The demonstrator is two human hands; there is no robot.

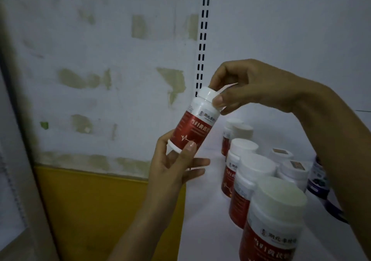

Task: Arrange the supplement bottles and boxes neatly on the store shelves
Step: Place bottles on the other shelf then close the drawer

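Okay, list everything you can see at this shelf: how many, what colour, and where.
held bottle: one, red label, white cap, tilted, in front of the back wall
shelf bottles: at least four, red labels, white caps, upright in a row on the shelf, right of the held bottle
sticker-capped bottles: two, white, right of that row
purple bottle: at least one, purple label, partly hidden by the right forearm
shelf: one, white
slotted upright: one, white, on the back wall
yellow panel: one, lower left
left hand: holds the held bottle's base
right hand: pinches its cap
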